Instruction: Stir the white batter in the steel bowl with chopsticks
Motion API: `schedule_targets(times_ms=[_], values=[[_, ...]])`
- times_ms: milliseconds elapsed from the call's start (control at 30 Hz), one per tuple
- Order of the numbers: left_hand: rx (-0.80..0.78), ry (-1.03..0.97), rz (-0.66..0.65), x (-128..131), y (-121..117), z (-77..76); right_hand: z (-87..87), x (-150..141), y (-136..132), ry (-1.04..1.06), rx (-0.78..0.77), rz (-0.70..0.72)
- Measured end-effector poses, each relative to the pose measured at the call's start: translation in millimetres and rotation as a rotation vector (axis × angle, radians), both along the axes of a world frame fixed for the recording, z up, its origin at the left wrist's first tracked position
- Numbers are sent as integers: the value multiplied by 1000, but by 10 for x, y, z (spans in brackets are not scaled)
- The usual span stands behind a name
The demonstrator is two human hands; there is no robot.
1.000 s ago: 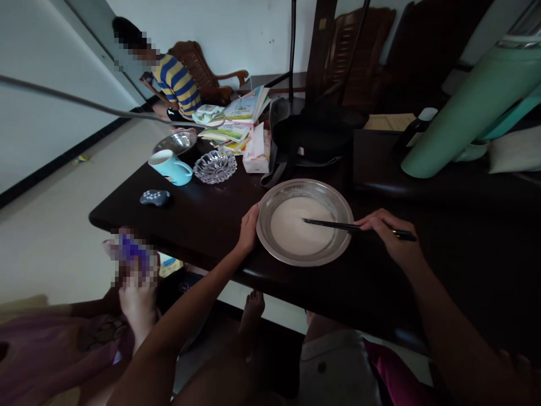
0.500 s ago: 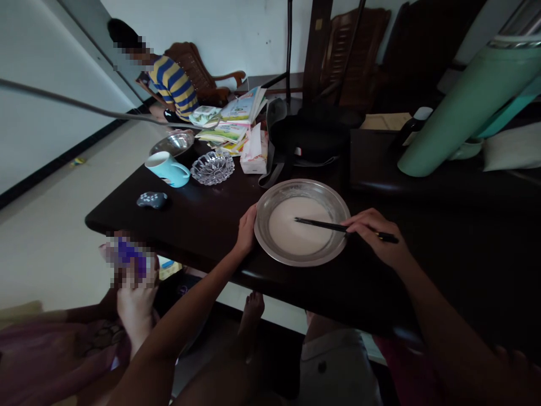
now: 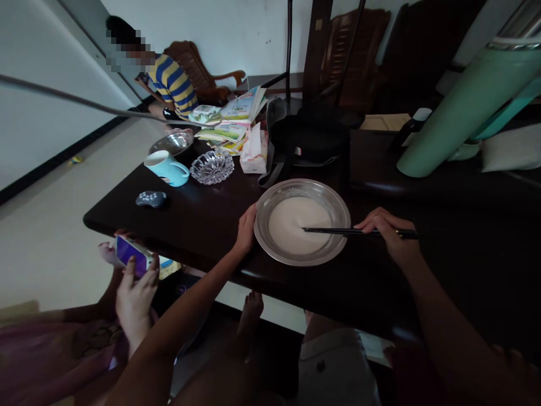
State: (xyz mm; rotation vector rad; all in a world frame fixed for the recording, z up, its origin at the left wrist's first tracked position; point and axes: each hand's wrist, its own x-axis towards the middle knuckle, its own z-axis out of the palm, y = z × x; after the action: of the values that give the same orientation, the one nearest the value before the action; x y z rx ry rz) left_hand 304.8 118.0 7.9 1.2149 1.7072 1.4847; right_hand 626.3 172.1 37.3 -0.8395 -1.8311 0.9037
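Observation:
A round metal bowl (image 3: 302, 260) stands on the dark table near its front edge. Inside it is a pale, creamy liquid batter (image 3: 291, 225) with a small swirl in the middle. My left hand (image 3: 245, 230) grips the bowl's left rim, fingers against the outer side. In my right hand (image 3: 391, 234), closed and to the right of the bowl, is a pair of black chopsticks (image 3: 332, 230). They lie nearly level over the right rim, and their tips dip into the batter's surface.
Left on the table are a light blue mug (image 3: 167, 168), a glass dish (image 3: 212, 167), a game controller (image 3: 151, 199) and a tissue box (image 3: 254, 158). A green thermos (image 3: 465, 101) stands right. Beside me a person's hand (image 3: 137, 296) holds a phone (image 3: 132, 256); another person (image 3: 173, 82) sits behind.
My right hand has moved right with the chopsticks, whose tips have shifted right and slightly down in the batter. My left hand and the bowl stay in place.

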Motion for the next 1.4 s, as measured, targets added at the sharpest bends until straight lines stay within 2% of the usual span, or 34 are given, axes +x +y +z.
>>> schedule_targets(times_ms=[100, 267, 433, 567, 633, 733, 867, 933, 1033, 1133, 1233, 1333, 1400], values=[[6, -4, 9, 1, 1, -4, 17, -26, -9, -88, 36, 73], [7, 4, -3, 2, 0, -5, 9, -1, -2, -24, 11, -49], [17, -6, -7, 2, -1, 9, -14, -5, 1, -97, 53, 70], [9, 27, 2, 3, -9, 24, -21, 6, 12, -30, 39, -29], [6, 29, 1, 4, -9, 22, -23, 10, 14, -6, 20, -8], [5, 26, -3, -7, -5, 5, -21, -2, 11, -80, 57, 59], [-20, 61, 5, -50, -15, -38, -8, 6, 9, -36, 32, -25], [-39, 70, 9, -67, -22, -58, -5, 10, 7, 3, -2, -8], [-50, 80, 22, -57, -16, -65, -9, -3, 5, -59, 34, 74], [-56, 91, 40, -21, -29, -27, -18, 1, 13, -77, 56, 13], [-55, 99, 65, -46, -186, 49, -25, 15, 22, -9, 16, -23], [-51, 108, 87, -188, -516, 127, -23, -9, 14, -47, 37, 69], [-85, 127, 39, -294, -715, 153, -16, -27, 7, -88, 70, 68]])
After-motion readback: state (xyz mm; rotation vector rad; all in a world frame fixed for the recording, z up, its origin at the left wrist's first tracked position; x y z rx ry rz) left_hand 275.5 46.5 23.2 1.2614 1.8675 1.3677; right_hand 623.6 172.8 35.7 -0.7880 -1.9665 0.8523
